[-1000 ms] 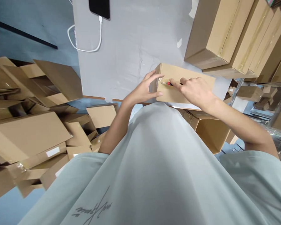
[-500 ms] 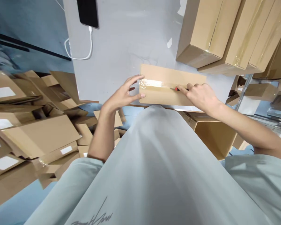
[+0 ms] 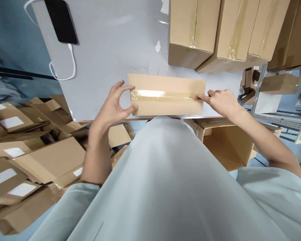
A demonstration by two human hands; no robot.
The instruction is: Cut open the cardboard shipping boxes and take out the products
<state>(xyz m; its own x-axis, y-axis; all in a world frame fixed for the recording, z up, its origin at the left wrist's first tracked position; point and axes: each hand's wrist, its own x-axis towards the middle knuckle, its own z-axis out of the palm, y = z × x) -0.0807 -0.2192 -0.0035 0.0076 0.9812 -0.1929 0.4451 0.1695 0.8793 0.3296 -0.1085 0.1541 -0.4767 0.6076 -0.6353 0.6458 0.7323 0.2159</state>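
Note:
A narrow cardboard box lies lengthwise near the table's front edge, with clear tape along the middle of its top. At its left end is my left hand, thumb and forefinger spread apart, their tips touching the box end. My right hand is closed around a small box cutter with a red and black body, mostly hidden in the fingers. The cutter is over the tape near the box's right end.
Several taped boxes stand at the table's back right. A black phone with a white cable lies at the back left. Opened boxes are heaped on the floor at left. An open carton is below the table at right.
The cutter has moved right along the tape with my right hand, toward the box's right end. My left hand stays at the left end. The whole view has shifted.

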